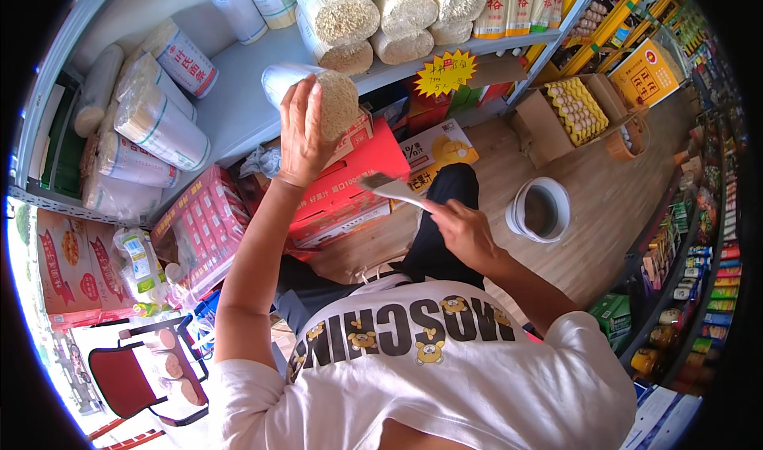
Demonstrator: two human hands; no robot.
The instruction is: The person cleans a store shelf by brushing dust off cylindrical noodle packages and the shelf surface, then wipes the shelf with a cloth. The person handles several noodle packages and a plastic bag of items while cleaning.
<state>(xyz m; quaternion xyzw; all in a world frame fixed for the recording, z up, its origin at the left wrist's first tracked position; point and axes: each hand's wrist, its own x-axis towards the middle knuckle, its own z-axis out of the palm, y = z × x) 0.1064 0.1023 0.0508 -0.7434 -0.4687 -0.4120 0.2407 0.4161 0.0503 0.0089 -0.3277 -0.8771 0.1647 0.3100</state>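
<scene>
At left hand (304,136): part-open, curved over white-wrapped cylindrical noodle bundle (338,106) | likely dense, brittle; hold mid-barrel | at right hand (462,231): closed round pale-handled, dark-bristled flat brush (396,188)

In front of you, a blue-grey shelf (232,112) carries wrapped noodle bundles (163,124); the wood-look floor (600,219) bears a white bucket (563,211) and cardboard box (544,132).

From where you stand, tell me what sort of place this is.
Probably a grocery shop: clear-wrapped cylindrical noodle bundles, pale eggs in a yellow tray, and a yellow starburst-shaped sign.
</scene>
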